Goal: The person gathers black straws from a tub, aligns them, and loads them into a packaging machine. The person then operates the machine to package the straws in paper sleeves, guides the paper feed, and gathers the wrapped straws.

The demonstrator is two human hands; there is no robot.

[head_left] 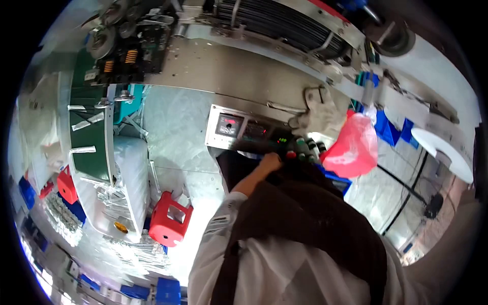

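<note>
Just beyond the left hand (270,162) sits the control panel (249,132); the hands' grip I cannot tell

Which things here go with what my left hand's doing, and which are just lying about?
Likely part of the job, being nearest your left hand:
control panel with lit displays
push buttons beside it

Apparently just lying about:
pale work glove
red plastic bag
red stool
white tub
</note>
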